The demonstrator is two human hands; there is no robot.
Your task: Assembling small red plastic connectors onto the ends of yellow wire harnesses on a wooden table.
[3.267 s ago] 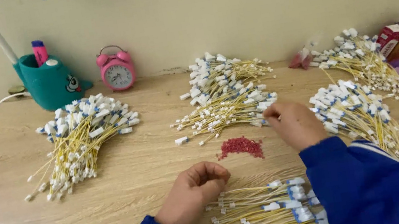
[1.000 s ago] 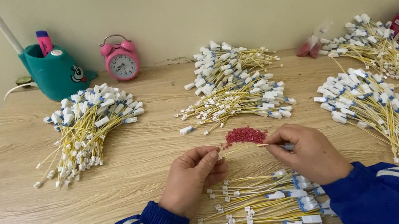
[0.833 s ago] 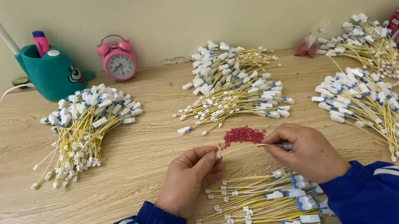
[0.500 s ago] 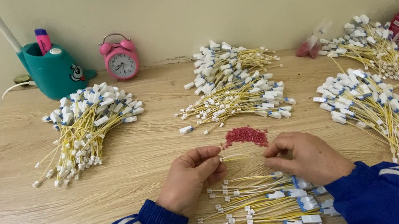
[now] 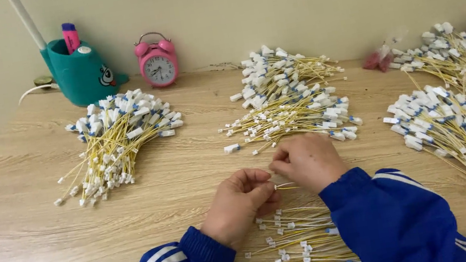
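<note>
- Step in hand, as I judged it: working one thin yellow wire [image 5: 284,186] at its end. I saw the left hand [image 5: 238,203] and right hand [image 5: 311,161] meet at tabletop [image 5: 34,256] centre, about 6 o'clock from the middle wire bundle [image 5: 289,112].
- Left fingers [image 5: 264,187] pinched narrow on the wire; right fingers curled, hold unclear.
- Wire's long axis ran 9-to-3 o'clock, visible end toward 3.
- Next move probably needs a steady pinch.
- Near pile [image 5: 298,248] lay at 6 o'clock.
</note>
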